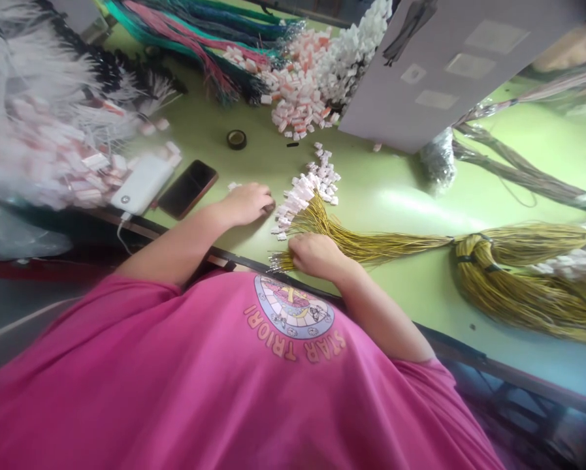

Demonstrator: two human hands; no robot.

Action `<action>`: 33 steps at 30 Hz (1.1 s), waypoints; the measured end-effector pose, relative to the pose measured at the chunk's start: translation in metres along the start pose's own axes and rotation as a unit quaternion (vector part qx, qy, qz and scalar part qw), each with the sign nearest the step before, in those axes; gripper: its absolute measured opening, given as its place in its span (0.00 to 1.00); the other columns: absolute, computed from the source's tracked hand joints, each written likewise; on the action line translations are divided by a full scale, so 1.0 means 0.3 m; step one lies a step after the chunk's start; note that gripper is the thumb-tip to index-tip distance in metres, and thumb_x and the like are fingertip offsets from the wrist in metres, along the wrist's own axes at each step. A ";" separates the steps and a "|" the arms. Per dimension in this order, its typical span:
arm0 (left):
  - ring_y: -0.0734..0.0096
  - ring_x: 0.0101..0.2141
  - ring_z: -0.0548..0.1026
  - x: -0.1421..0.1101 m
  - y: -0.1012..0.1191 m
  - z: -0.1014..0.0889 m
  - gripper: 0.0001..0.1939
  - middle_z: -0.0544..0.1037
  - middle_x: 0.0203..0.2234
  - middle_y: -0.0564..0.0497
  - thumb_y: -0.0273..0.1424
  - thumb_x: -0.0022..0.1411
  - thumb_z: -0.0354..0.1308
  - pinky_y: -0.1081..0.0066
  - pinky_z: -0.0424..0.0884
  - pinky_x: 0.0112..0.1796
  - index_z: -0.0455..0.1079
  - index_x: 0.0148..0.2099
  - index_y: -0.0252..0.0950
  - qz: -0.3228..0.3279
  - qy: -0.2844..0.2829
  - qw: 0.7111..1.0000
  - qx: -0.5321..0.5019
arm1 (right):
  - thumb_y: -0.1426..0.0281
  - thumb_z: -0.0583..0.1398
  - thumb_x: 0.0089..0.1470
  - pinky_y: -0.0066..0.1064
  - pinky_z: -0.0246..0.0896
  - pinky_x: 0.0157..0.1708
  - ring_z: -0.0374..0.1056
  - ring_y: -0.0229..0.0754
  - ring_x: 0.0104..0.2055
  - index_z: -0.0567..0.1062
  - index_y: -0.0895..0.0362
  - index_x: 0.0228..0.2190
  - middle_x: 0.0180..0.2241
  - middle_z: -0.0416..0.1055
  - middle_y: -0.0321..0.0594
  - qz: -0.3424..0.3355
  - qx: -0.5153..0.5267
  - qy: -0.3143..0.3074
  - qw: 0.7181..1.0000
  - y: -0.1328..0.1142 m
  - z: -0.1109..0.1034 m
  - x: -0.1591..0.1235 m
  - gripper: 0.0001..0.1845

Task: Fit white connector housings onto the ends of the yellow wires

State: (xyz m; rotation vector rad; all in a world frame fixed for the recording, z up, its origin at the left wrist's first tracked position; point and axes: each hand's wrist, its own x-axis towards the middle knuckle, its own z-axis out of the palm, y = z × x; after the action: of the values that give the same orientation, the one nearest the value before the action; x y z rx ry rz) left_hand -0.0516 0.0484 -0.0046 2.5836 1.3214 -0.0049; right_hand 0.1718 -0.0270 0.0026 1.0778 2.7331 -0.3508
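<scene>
My left hand (247, 203) is closed low over the green table, just left of a fan of white plastic connectors (293, 203). Its fingertips are curled under, so whatever they may pinch is hidden. My right hand (317, 254) is closed around loose yellow wires near the table's front edge. Silvery wire tips (277, 262) stick out on the left side of that fist. Behind it runs a bundle of yellow wires (371, 243), spreading at its left end into the white connectors. Small loose white connectors (326, 171) lie just beyond the fan.
A white power bank (143, 183) with a cable and a dark phone (188, 188) lie at left. Black tape (236, 139) sits behind. Piles of connectors (300, 98) and a grey panel (420, 72) stand farther back. Tied yellow wire bundles (518, 287) lie right. Another person's hand (569, 49) shows top right.
</scene>
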 end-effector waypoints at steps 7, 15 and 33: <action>0.64 0.38 0.70 -0.019 0.033 -0.040 0.12 0.74 0.37 0.43 0.31 0.60 0.51 0.67 0.63 0.39 0.72 0.41 0.32 -0.037 0.051 0.996 -0.056 | 0.66 0.55 0.52 0.30 0.48 0.29 0.64 0.40 0.32 0.73 0.57 0.28 0.30 0.72 0.42 -0.030 0.097 0.009 0.995 0.017 0.001 0.008 0.09; 0.74 0.30 0.71 -0.048 0.109 -0.044 0.12 0.75 0.29 0.51 0.33 0.51 0.62 0.70 0.67 0.35 0.72 0.37 0.33 -0.052 0.093 0.914 -0.391 | 0.68 0.55 0.53 0.28 0.54 0.34 0.61 0.33 0.30 0.74 0.59 0.33 0.28 0.70 0.36 -0.048 0.373 0.065 0.924 0.059 -0.039 -0.014 0.10; 0.79 0.20 0.70 0.004 0.240 -0.005 0.13 0.72 0.20 0.55 0.29 0.50 0.66 0.74 0.67 0.25 0.69 0.38 0.33 -0.114 0.028 0.716 -0.689 | 0.65 0.61 0.42 0.26 0.44 0.22 0.50 0.30 0.21 0.71 0.61 0.23 0.18 0.58 0.29 0.192 0.601 0.251 0.734 0.084 -0.035 0.002 0.10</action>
State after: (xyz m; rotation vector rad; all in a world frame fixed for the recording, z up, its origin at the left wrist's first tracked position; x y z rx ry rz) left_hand 0.0066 0.0091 0.0119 1.1190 0.9619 0.7204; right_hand 0.1879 -0.0058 0.0086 2.1905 2.3169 -2.2061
